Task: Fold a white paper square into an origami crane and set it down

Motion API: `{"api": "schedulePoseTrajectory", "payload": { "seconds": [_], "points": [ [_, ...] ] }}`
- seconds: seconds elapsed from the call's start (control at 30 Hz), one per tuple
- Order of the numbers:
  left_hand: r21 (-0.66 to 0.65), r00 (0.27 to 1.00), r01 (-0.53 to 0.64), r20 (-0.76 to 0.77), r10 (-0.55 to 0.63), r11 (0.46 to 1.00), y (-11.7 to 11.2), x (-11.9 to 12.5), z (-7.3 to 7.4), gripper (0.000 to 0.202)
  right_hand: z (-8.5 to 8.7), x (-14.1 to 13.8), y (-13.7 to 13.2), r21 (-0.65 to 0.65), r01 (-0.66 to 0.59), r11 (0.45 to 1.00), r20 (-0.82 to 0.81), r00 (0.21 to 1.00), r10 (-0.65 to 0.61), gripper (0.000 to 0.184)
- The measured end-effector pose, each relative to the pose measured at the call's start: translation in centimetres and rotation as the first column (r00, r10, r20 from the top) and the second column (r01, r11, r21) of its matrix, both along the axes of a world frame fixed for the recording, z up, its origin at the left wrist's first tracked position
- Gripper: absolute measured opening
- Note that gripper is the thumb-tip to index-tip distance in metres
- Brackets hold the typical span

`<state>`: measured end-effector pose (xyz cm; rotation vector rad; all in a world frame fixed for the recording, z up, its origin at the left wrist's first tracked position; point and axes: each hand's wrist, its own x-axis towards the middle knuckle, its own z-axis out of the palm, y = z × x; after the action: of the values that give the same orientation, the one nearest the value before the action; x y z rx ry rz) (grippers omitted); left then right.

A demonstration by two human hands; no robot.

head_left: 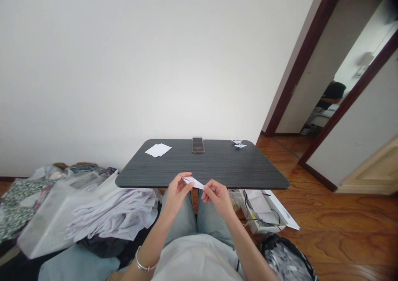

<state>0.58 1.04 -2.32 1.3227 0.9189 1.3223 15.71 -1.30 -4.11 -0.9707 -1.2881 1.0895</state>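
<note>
A small folded piece of white paper is held between both hands just above the near edge of the dark table. My left hand pinches its left end, fingers closed. My right hand pinches its right end, fingers also closed. A bracelet sits on my left wrist. Flat white paper sheets lie at the table's far left. Two folded paper cranes rest at the far right.
A small dark box-like object stands at the table's far middle. Piles of cloth and plastic bags lie left on the floor. A white box sits under the table's right side. An open doorway at right shows a person beyond.
</note>
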Motion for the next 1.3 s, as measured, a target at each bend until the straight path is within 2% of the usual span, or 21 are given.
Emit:
{"api": "schedulePoseTrajectory", "payload": {
  "seconds": [0.1, 0.17, 0.3, 0.47, 0.63, 0.77, 0.87, 0.97, 1.1, 1.3],
  "points": [
    [0.032, 0.998, -0.065, 0.023, 0.065, 0.997, 0.0, -0.1, -0.1, 0.032, -0.2, 0.2, 0.1, -0.008, -0.064, 0.998, 0.031, 0.997, 0.065, 0.028],
    [0.029, 0.998, -0.067, 0.017, 0.066, 0.997, 0.0, -0.3, 0.1, 0.033, -0.3, 0.5, 0.3, 0.005, -0.099, 0.995, 0.026, 0.995, 0.099, 0.03],
    [-0.057, 0.998, 0.062, 0.002, -0.062, 0.996, -0.4, -0.5, 0.9, 0.035, -0.1, 1.1, 0.4, 0.106, -0.133, 0.985, -0.038, 0.99, 0.138, 0.023],
    [-0.153, 0.977, 0.213, 0.019, -0.212, 0.965, -0.9, -0.3, 1.5, 0.037, 0.5, 1.4, 0.1, 0.23, -0.234, 0.945, 0.169, 0.966, 0.198, 0.013],
    [-0.18, 0.974, 0.225, 0.018, -0.225, 0.958, -1.1, -0.2, 1.6, 0.037, 0.6, 1.3, -0.1, 0.224, -0.234, 0.946, 0.174, 0.965, 0.198, 0.011],
    [-0.185, 0.978, 0.208, 0.072, -0.198, 0.96, -1.2, -0.1, 1.7, 0.031, 0.4, 1.2, 0.0, 0.224, -0.161, 0.961, 0.13, 0.982, 0.134, 0.012],
    [-0.131, 0.971, 0.217, 0.129, -0.201, 0.967, -1.4, 0.1, 1.8, 0.026, 0.4, 1.1, 0.0, 0.257, -0.07, 0.964, 0.077, 0.996, 0.052, 0.014],
    [-0.036, 0.972, 0.208, 0.123, -0.203, 0.977, -1.5, 0.3, 1.7, 0.021, 0.4, 1.1, 0.0, 0.312, 0.004, 0.95, 0.024, 1.0, -0.012, 0.016],
    [0.162, 0.987, 0.162, -0.035, -0.159, 0.973, -1.8, 0.2, 1.4, 0.017, 0.5, 1.1, 0.0, 0.385, 0.068, 0.921, -0.001, 0.997, -0.073, 0.017],
    [0.375, 0.973, 0.128, -0.227, -0.043, 0.918, -1.8, -0.3, 1.5, 0.012, 0.9, 1.1, -0.4, 0.423, 0.06, 0.904, 0.095, 0.989, -0.11, 0.015]
  ]
}}
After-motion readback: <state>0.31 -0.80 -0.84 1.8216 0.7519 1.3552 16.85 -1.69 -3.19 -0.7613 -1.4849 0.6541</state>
